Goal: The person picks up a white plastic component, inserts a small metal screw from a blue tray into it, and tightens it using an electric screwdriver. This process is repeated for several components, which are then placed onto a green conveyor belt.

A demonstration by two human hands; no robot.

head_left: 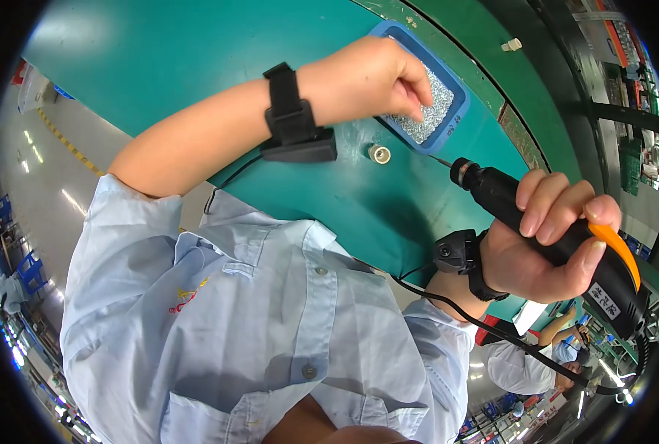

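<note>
My left hand is over a blue tray, its fingers bent together in a pinch. What they hold, if anything, is hidden. Many small silvery metal pieces, like screws, fill the tray. In my right hand is a black electric screwdriver with an orange lever. Its thin bit points toward the tray's near corner. A small cream-coloured cylindrical part with an open top stands on the green table between the two hands.
The green table has a raised darker green ledge along its far right side, bearing another small cream part. Black devices are strapped to both wrists, with a cable by the right one. Another person is at lower right.
</note>
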